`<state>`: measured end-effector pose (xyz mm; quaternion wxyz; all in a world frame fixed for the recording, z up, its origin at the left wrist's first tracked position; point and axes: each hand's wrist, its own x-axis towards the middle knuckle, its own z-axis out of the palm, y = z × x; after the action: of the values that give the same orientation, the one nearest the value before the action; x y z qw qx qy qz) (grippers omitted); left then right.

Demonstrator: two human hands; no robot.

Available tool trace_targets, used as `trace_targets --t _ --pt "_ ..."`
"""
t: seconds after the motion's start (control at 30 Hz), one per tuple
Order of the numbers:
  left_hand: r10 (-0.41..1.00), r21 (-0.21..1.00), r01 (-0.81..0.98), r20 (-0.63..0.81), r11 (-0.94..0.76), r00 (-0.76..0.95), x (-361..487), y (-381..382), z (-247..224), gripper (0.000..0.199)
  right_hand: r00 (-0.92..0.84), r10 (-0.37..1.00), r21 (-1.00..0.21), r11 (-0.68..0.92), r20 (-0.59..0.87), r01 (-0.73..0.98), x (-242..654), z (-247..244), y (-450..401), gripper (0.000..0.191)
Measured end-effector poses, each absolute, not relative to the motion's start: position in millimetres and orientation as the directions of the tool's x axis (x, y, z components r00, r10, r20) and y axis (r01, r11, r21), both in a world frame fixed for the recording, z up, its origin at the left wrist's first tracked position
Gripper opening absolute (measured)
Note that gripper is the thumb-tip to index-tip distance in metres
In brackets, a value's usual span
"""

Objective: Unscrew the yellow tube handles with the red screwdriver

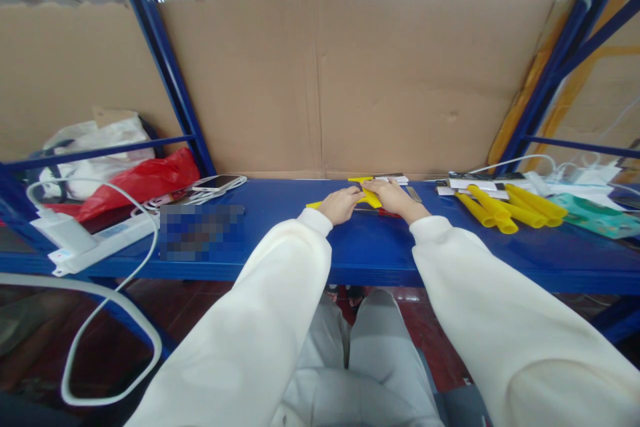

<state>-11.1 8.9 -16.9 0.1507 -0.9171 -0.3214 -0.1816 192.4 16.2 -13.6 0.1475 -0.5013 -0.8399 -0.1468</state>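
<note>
A seated person in white sleeves works at a blue shelf (280, 247), the left hand (343, 205) and right hand (393, 196) meeting over yellow material (371, 198) near a cardboard panel (320, 80). Both hands' fingers rest on the yellow material; how tightly they close cannot be told. Rolled yellow pieces (507, 207) lie at right, a white power strip (107, 243) at left.

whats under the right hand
A yellow piece shows at the fingers of the right hand, and a bit of something red peeks out at its near edge. Whatever lies directly under the palm is covered, so I can't tell.
</note>
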Motion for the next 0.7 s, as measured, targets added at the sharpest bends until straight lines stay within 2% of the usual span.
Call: trace_targets --t 0.53,0.7 --pt "0.55 -0.158 0.647 0.401 -0.746 0.732 -11.1 5.2 -15.8 0.045 -0.448 0.79 0.151 0.426 0.418 0.892 189.7 -9.4 16.4 0.055" --pt "0.562 -0.138 0.653 0.399 -0.744 0.725 -11.5 6.2 -15.8 0.044 -0.445 0.803 0.129 0.431 0.396 0.893 189.9 -8.1 14.8 0.049"
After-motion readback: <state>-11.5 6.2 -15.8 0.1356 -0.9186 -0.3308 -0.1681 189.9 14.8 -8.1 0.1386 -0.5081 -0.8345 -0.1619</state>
